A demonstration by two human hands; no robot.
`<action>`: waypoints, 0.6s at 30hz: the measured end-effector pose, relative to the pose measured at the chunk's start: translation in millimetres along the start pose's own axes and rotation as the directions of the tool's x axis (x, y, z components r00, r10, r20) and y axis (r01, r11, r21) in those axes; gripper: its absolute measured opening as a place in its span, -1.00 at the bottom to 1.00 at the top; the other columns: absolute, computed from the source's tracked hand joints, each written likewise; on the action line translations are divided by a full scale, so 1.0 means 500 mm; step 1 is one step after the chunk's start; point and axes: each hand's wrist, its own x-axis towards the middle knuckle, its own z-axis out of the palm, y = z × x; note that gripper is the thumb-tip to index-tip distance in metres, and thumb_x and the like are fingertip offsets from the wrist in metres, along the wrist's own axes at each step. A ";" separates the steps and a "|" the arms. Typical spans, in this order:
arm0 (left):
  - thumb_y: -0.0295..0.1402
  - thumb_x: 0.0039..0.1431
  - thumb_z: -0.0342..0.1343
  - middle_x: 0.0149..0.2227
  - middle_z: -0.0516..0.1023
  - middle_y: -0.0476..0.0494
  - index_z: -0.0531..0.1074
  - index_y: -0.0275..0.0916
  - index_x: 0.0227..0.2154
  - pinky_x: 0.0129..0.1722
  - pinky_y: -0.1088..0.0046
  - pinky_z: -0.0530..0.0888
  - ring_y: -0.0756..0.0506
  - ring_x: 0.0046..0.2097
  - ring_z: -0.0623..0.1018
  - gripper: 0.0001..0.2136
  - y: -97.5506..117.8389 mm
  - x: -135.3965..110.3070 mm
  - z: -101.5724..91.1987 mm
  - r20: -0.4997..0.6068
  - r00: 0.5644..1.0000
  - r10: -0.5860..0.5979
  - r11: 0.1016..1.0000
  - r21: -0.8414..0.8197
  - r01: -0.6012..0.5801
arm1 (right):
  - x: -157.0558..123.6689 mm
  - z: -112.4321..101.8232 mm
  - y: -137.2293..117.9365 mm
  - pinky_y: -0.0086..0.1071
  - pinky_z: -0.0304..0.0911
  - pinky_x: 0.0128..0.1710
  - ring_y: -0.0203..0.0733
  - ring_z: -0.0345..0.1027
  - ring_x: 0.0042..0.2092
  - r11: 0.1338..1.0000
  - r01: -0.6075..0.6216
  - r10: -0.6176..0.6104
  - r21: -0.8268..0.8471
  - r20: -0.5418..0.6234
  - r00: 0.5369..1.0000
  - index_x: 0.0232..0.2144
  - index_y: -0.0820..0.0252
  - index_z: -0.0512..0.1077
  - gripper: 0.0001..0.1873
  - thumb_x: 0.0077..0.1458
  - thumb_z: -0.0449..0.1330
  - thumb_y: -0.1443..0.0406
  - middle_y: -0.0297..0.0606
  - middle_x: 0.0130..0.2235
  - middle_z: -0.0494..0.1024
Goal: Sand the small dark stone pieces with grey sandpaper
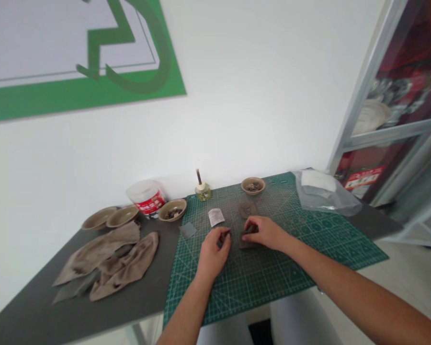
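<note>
My left hand (212,254) and my right hand (264,233) meet near the middle of a green cutting mat (273,273). The left fingertips pinch a small dark clay piece (224,236). My right fingers hold another dark clay piece (250,229), just above a flat dark clay slab (247,245) on the mat. Farther back lies a brown, textured clay piece (247,210). A small white paper slip (216,217) sits left of the hands, and a grey translucent square (187,230) lies near the mat's left edge.
The mat lies on a grey table (140,309) against a white wall. Several shallow bowls, a red-labelled white tub (147,198), a glass jar with a brush (203,192), folded cloths (102,261) and a plastic bag (323,192) surround it. A metal-framed cabinet (388,105) stands at right.
</note>
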 end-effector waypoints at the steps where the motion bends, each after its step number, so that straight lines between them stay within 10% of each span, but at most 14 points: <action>1: -0.33 0.21 0.00 -0.34 0.51 -0.07 0.46 -0.20 -0.18 -0.22 0.42 0.41 -0.06 -0.28 0.50 -0.81 -0.001 0.000 0.000 0.003 1.000 -0.003 1.000 0.004 0.003 | -0.002 0.001 -0.002 -0.38 0.21 -0.28 -0.20 0.38 -0.27 0.998 0.043 -0.043 -0.045 0.021 0.999 -0.22 0.18 0.46 -0.60 -0.08 0.37 0.11 -0.28 -0.27 0.52; 6: -0.34 0.20 0.01 -0.36 0.50 -0.06 0.46 -0.20 -0.18 -0.23 0.43 0.41 -0.06 -0.28 0.49 -0.80 -0.003 0.002 0.000 0.024 1.000 -0.015 1.000 0.013 0.014 | -0.010 0.017 -0.005 -0.25 0.17 -0.04 -0.06 0.31 -0.05 0.951 0.207 -0.184 -0.231 0.117 0.976 -0.20 0.17 0.46 -0.57 -0.13 0.40 0.15 -0.19 -0.15 0.49; 18: -0.33 0.19 0.03 -0.34 0.50 -0.07 0.47 -0.22 -0.16 -0.24 0.43 0.40 -0.06 -0.29 0.48 -0.80 -0.003 0.002 -0.001 -0.004 0.999 -0.053 0.998 -0.019 0.053 | 0.014 -0.030 -0.021 -0.44 0.13 -0.32 -0.26 0.36 -0.34 0.990 0.073 -0.083 -0.123 -0.074 0.994 -0.31 0.19 0.41 -0.92 0.09 0.15 0.35 -0.31 -0.36 0.52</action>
